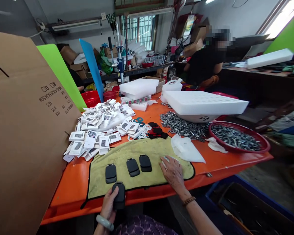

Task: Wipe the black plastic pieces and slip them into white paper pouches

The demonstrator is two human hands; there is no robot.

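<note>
My left hand (109, 205) is closed round a small black plastic case (119, 195) at the near edge of the orange table (220, 163). Three more black cases (132, 167) lie in a row on a yellow-green cloth (137, 153) just beyond it. My right hand (172, 171) rests flat on the cloth's right part, fingers spread, its fingertips touching a small white piece (167, 159). A white sheet (186, 148) lies just past that hand.
A heap of white printed cards (103, 127) fills the table's left. A large cardboard box (22, 130) stands at the left edge. Metal pins (183, 125) lie loose and in a red basin (237, 137). White foam trays (203, 101) sit behind; a seated person (205, 63) works farther back.
</note>
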